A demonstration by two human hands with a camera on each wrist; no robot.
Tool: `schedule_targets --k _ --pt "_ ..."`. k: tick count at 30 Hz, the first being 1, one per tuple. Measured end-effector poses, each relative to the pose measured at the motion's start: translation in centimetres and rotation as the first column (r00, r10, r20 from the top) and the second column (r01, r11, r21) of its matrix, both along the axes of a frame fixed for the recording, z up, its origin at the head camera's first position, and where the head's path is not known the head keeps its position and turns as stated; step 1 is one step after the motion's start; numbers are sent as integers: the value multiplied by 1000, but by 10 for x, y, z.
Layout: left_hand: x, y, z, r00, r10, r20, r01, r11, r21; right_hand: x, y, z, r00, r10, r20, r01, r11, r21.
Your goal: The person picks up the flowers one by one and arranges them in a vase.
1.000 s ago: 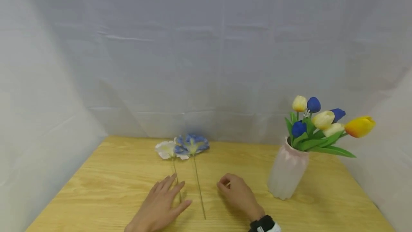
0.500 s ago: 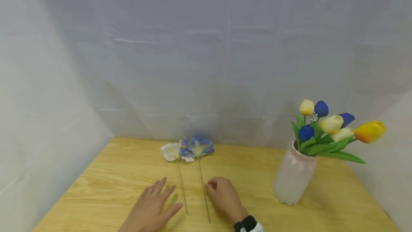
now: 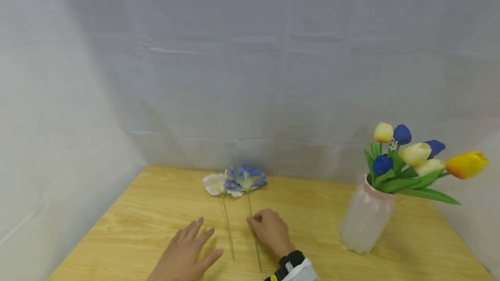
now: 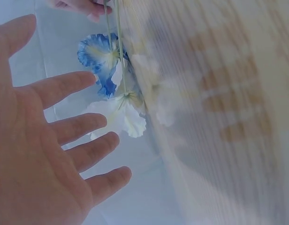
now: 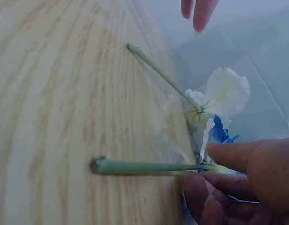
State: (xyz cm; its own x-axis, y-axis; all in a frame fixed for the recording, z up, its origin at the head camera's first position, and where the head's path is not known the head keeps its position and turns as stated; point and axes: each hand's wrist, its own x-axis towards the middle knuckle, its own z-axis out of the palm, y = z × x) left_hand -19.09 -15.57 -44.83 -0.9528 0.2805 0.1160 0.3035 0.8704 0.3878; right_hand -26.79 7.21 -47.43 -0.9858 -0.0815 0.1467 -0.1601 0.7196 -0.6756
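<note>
A blue artificial flower (image 3: 246, 178) with a thin green stem lies on the wooden table, its head overlapping a white artificial flower (image 3: 214, 184) on its left. My right hand (image 3: 269, 231) is at the blue flower's stem, thumb and curled fingers pinching it about halfway along. In the right wrist view the stem (image 5: 140, 167) runs in between the thumb and fingers, and the exact contact is partly hidden. Left of the white flower's stem (image 3: 228, 229), my left hand (image 3: 185, 253) hovers or rests with fingers spread, holding nothing. The left wrist view shows its open palm (image 4: 36, 154).
On the right of the table (image 3: 129, 224) stands a pale pink-white ribbed vase (image 3: 367, 220). Several artificial tulips (image 3: 416, 154), yellow, cream and blue with green leaves, lean rightward from it. A grey-white sheet (image 3: 250, 77) hangs behind the table and along its sides.
My right hand has moved left to the blue flower's stem. My left hand has drawn away leftward from the white flower's stem. The head view has shifted a little left.
</note>
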Motion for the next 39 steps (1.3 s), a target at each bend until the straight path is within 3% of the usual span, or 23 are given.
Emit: schedule_targets --k 4,11,17,23,31,35,39 --pt "2 1 1 1000 0 12 0 1000 12 0 -1 -3 1000 20 15 -20 999 -34" --pt "-5 4 0 1000 -24 3 24 1000 -3 4 10 -5 998 41 55 -26 969 -244" --pt "-11 9 2 998 -53 -32 52 999 -16 9 23 17 999 -5 34 15 952 -305" --pt "-17 16 6 994 -102 -31 102 995 0 18 42 45 993 -98 -63 80 968 -239" --pt "-27 34 7 973 -204 -110 207 978 15 36 73 88 935 -273 -227 221 949 -226" --pt "-29 43 9 963 -250 -105 252 968 7 48 87 106 899 -316 -302 254 940 -228" --pt "-28 52 12 956 -272 -109 273 962 2 62 103 123 853 -331 -404 237 935 -265"
